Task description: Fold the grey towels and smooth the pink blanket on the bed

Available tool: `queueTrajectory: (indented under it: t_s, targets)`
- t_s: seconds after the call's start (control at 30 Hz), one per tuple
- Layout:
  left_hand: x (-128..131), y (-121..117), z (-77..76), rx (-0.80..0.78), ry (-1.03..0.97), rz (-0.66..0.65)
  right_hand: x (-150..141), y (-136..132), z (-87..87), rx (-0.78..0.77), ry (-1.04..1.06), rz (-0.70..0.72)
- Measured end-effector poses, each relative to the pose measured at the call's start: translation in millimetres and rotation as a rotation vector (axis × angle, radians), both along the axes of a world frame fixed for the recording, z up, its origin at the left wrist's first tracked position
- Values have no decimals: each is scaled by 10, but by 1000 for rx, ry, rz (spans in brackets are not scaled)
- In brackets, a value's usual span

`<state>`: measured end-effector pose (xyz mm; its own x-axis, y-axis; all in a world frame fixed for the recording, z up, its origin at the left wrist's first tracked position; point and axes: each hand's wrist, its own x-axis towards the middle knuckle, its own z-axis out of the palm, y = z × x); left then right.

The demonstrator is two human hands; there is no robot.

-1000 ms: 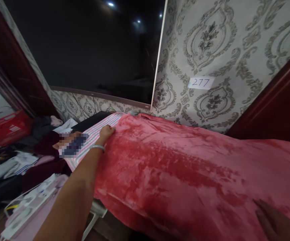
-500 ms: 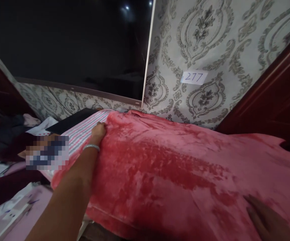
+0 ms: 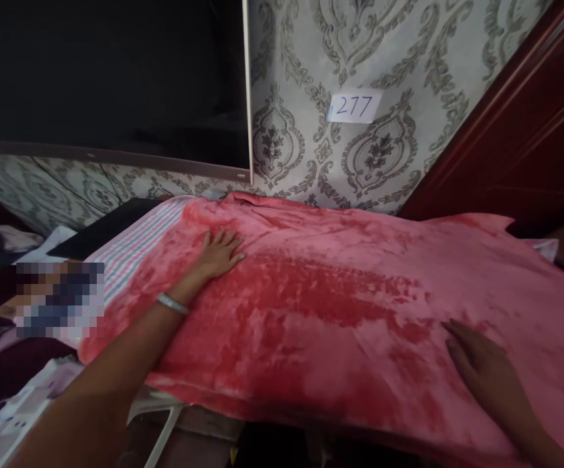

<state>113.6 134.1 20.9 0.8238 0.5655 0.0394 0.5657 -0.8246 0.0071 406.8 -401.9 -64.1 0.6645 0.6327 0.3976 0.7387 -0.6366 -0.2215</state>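
Note:
A red and pink plush garment or blanket (image 3: 321,292) lies spread flat over a raised board. At its left end the board's striped cover (image 3: 133,244) shows, in pink, grey and white. My left hand (image 3: 219,253) rests palm down on the upper left of the plush cloth, fingers spread, a bracelet on the wrist. Toward the lower right, my right hand (image 3: 479,361) lies on the same cloth with its fingers stretched out close together. Neither hand grips the fabric. The cloth has darker brushed patches through its middle.
Behind the board hangs a large dark television (image 3: 111,78). A paper label reading 277 (image 3: 355,106) is stuck on the patterned wallpaper. Dark red wooden panelling (image 3: 511,130) stands at the right. A blurred-out patch and heaped clothes lie at the left; a white metal leg (image 3: 162,435) shows below.
My left hand has moved right from the cloth's left edge onto its surface, and its fingers have opened out. My right hand still lies on the cloth. The view has shifted.

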Motion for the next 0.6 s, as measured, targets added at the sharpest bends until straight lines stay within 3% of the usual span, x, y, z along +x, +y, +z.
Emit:
queueTrajectory:
  t_s: [0.17, 0.33, 0.47, 0.6]
  targets:
    - [-29, -2, -139, -67, 46, 47, 65, -13, -107, 80, -90, 52]
    - [63, -83, 51, -99, 97, 101, 35, 25, -91, 96, -103, 57]
    - [162, -529, 202, -59, 0, 144, -9, 54, -39, 119, -99, 54]
    - [40, -1109, 86, -44, -55, -44, -15, 64, -45, 136, -92, 46]
